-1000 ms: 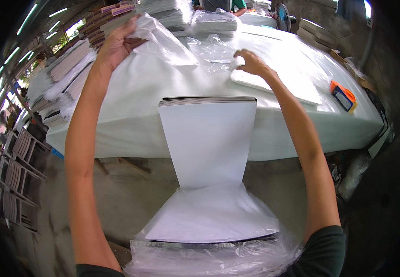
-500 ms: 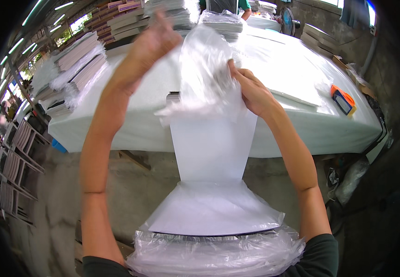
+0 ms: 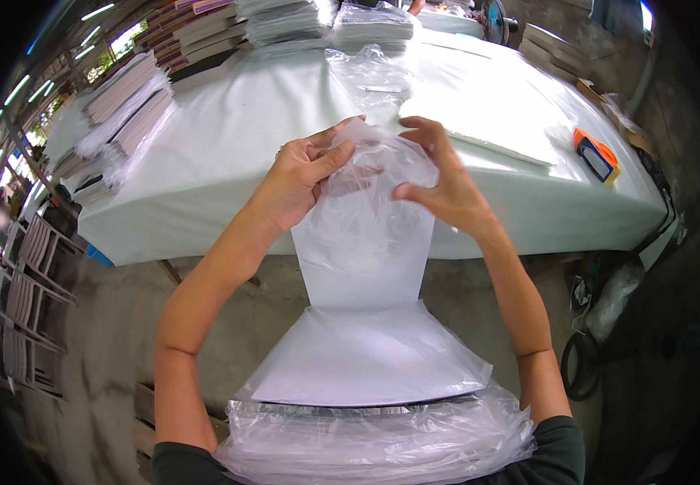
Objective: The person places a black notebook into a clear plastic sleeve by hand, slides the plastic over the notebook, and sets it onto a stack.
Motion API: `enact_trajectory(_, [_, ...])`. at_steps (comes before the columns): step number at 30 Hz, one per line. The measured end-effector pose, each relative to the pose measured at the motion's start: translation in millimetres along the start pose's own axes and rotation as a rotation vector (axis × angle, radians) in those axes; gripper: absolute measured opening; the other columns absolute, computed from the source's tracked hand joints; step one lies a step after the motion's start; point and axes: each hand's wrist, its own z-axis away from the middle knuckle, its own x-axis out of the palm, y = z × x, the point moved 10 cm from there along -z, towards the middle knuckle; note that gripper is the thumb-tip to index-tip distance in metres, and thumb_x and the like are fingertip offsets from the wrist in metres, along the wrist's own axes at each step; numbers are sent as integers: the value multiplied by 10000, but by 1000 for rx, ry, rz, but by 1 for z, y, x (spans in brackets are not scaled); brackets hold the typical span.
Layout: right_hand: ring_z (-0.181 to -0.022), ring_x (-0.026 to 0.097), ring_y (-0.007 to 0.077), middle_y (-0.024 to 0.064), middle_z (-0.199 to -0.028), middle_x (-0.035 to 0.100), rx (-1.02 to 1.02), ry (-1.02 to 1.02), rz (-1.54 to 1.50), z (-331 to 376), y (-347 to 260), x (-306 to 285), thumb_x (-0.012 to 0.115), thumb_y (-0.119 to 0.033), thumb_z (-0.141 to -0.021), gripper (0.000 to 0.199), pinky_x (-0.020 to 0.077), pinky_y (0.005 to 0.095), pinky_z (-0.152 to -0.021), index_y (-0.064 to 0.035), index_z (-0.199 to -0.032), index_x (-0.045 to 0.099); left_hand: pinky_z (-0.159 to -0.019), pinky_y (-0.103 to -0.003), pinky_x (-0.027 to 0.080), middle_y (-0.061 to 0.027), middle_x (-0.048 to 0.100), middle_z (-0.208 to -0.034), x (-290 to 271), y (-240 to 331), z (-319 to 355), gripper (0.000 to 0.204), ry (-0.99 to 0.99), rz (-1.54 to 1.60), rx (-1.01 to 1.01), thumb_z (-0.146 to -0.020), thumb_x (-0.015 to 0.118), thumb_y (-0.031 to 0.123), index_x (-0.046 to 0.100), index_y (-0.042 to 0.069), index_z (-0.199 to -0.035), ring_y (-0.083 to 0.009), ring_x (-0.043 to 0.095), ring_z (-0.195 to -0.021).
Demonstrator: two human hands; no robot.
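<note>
A clear plastic bag (image 3: 374, 218) hangs crumpled in front of me, its upper part between my hands. My left hand (image 3: 297, 174) pinches the bag's upper left edge between thumb and fingers. At the bag's right side, my right hand (image 3: 451, 182) has its thumb and fingers curved and spread apart, close to the film. Behind and below the bag shows a flat white board (image 3: 366, 287), its upper part covered by the film. Nearer to me lies a white sheet under clear film (image 3: 366, 356), above a pile of clear plastic bags (image 3: 374, 444) against my body.
A table with a pale cloth (image 3: 229, 218) spans the front. More clear film (image 3: 370, 77) and flat white boards (image 3: 503, 153) lie on it. Wrapped stacks (image 3: 128, 109) stand at left, an orange and blue object (image 3: 596, 158) at right. Stacked chairs (image 3: 31, 299) line the far left.
My left hand has come down and right from its raised place and now pinches the bag. My right hand has loosened its pinch and spread its fingers. The bag has dropped lower over the board.
</note>
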Motion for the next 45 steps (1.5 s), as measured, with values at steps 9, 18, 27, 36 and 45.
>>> enact_trajectory(9, [-848,541,149,93,-957,636,-114,234,-80,14,-14,-17,450,123,-780,321,429,259,-783,-11,-1023,613,-905,-305,474,-147,560,-1203,-27,18,6,467,137,80,20,-897,516,161,397,6,-1322,-222,587,-1047])
enact_trajectory(18, [-900,585,328,135,-883,634,-59,-408,118,118,53,23,573,23,-750,144,484,393,-808,-3,-887,608,-927,-353,477,-236,552,-1173,-119,57,2,446,269,133,259,-887,467,58,373,-13,-1317,-308,577,-1059])
enact_trajectory(27, [-902,601,322,120,-909,632,546,-881,1373,229,219,-54,766,-350,-607,444,458,457,-764,-76,-936,647,-876,-346,513,-196,568,-1167,-91,89,-12,417,267,-23,326,-909,486,113,402,-1,-1302,-252,598,-1028])
enact_trajectory(36, [-681,538,131,34,-740,559,-98,-271,136,23,-13,29,762,-346,-719,599,439,288,-607,-65,-1194,530,-803,-333,535,-138,563,-1197,91,53,-9,455,-416,-725,170,-915,525,195,410,86,-1342,-211,604,-1022])
enact_trajectory(45, [-476,384,44,-28,-600,483,576,252,-197,39,49,-53,713,-369,-763,360,279,219,-403,-37,-695,593,-980,-280,358,-154,331,-1408,-28,-64,72,779,-469,-895,-628,-825,645,296,227,-37,-1391,-193,408,-1214])
